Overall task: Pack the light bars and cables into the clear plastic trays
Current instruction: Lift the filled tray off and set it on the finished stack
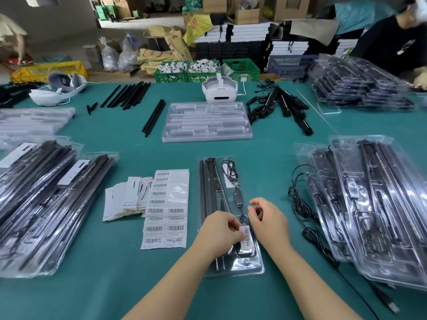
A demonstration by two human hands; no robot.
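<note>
Near the front edge of the green tabletop [129,269], a filled clear tray [258,264] lies with its long axis running away from the person, the light bars [209,188] along its left side and a coiled cable [231,172] with its inline controller on the right. Both hands work at the tray's near half. The left hand [219,234] pinches a barcode sticker [246,235] against the tray's cover, just over the cable pocket. The right hand [265,218] hovers just beside it with fingers loosely curled and holding nothing. Since the sticker sits between the two hands, pressing it flat probably falls to either; the left is nearer, already touching. The barcode label sheet [166,204] lies left of the tray, and an empty clear tray [208,121] sits further back, mid-table.
</note>
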